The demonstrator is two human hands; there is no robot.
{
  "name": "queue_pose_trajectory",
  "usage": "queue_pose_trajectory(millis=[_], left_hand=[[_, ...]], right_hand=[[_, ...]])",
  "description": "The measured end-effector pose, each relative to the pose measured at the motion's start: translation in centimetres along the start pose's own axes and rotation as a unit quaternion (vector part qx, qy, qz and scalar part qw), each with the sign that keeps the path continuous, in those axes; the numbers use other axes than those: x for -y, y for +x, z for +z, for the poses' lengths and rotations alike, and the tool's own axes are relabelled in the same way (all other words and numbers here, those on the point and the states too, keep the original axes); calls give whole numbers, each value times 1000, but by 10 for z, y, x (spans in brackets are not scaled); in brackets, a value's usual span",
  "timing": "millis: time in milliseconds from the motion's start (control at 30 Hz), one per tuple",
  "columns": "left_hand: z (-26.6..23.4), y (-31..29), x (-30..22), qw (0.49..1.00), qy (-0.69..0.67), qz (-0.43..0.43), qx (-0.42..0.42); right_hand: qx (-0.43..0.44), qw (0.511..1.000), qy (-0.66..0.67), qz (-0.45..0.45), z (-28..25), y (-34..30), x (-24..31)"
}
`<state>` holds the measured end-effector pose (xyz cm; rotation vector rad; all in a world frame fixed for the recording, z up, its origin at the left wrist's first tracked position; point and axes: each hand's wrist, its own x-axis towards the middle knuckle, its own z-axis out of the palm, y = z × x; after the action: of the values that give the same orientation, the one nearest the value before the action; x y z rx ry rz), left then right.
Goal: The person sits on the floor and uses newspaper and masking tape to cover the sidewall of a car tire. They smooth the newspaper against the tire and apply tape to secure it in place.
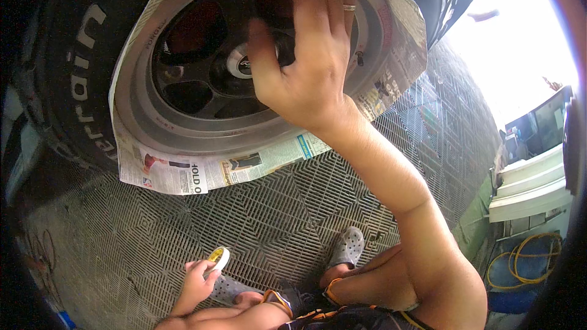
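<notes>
My left hand (194, 284), low in the view, is closed on a roll of white masking tape (221, 259). In front of a wheel, my right hand (315, 61) stretches upward with its thumb held apart and a ring on one finger. Its fingertips are partly cut off by the top edge, and I see nothing in it. The wheel (205, 123) has a grey rim, dark spokes and a silver centre cap (239, 61). Sheets of newspaper (244, 168) circle the rim and cover part of the black tire (67, 55), which has white raised lettering.
Grey grated tiles (293, 198) make up the floor. My foot in a grey clog (347, 248) rests on them below the wheel. At the right stand white stacked panels (529, 189) and a coiled yellow hose (520, 263) by a blue container. Bright light enters at upper right.
</notes>
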<state>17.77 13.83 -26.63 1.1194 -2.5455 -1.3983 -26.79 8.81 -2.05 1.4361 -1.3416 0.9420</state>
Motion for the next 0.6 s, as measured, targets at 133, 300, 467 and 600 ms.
queue_pose_trajectory(millis=[133,300,467,600], left_hand=[[1,0,4,1000,-6,-6,-3],[-6,1,4,996,-65,-45,45],[-40,-4,-18,980,-148,-101,86],[-64,0,-29,967,-203,-111,104]], right_hand=[[76,992,41,94,-4,14,9],[-49,989,124,62,4,12,15],[285,958,-28,16,-32,-62,-6],[455,868,-193,-40,-88,-121,-75]])
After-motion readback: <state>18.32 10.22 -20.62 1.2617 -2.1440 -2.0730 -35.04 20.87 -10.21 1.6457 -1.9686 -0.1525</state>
